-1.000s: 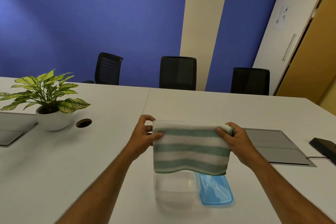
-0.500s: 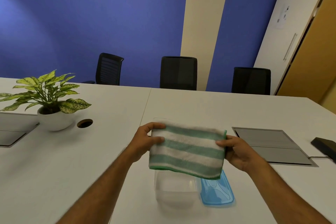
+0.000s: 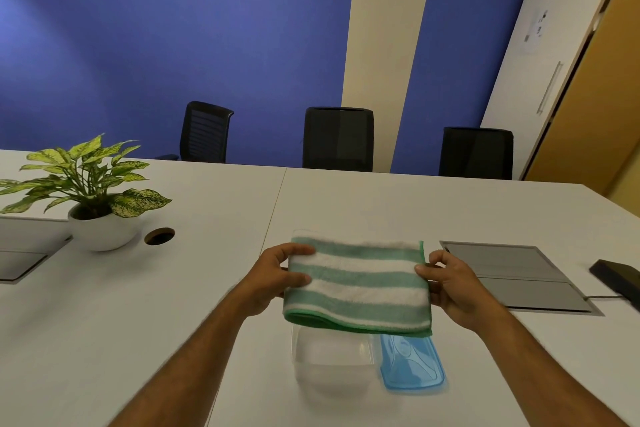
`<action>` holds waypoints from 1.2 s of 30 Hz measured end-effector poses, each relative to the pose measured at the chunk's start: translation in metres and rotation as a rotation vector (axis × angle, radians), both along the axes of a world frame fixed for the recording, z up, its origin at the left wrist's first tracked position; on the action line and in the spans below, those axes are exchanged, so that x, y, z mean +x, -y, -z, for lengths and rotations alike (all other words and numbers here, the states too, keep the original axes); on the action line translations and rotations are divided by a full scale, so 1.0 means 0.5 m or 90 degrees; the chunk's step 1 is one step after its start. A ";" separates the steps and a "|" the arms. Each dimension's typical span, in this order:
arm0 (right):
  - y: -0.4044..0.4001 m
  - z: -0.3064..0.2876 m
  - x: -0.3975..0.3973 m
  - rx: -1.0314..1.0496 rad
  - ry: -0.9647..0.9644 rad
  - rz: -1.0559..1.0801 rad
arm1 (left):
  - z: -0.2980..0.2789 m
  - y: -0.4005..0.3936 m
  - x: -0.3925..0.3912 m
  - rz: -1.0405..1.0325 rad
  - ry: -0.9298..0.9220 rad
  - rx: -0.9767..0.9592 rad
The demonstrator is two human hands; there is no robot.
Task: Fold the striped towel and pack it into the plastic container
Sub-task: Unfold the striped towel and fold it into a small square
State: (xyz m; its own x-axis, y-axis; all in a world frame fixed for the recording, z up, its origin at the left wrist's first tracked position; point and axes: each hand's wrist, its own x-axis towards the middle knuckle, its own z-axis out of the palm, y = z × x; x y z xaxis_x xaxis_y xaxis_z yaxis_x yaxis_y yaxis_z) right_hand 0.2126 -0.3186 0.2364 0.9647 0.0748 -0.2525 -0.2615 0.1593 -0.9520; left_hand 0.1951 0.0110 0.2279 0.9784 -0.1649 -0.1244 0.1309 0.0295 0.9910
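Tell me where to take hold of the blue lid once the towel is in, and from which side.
Grip the blue lid by its right long edge, coming from the right with the right hand. It lies flat on the table, its left edge right beside the clear container, so that side is likely crowded. The striped towel, held by both hands, hides its far end.

The striped towel [image 3: 356,284] hides the far part of the clear plastic container [image 3: 332,362] and blue lid [image 3: 412,366]. Black device [image 3: 620,276], at 3 o'clock, cut by frame edge.
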 end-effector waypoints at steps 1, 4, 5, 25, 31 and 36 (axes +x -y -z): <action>0.001 0.001 -0.001 -0.003 0.008 -0.001 | 0.000 0.001 0.001 -0.001 -0.002 -0.004; -0.002 0.001 -0.004 -0.033 0.011 -0.016 | 0.003 0.003 0.000 0.000 0.001 -0.012; -0.003 0.002 -0.003 -0.044 0.012 -0.036 | 0.003 0.002 0.000 0.002 0.003 -0.012; -0.004 0.009 -0.014 -0.244 0.040 -0.217 | 0.015 -0.013 0.000 0.129 -0.016 0.240; -0.039 -0.007 -0.011 -0.424 0.108 -0.234 | -0.003 0.036 0.000 0.116 0.085 0.435; -0.078 -0.013 -0.013 -0.531 0.159 -0.256 | -0.007 0.087 0.002 0.133 0.114 0.522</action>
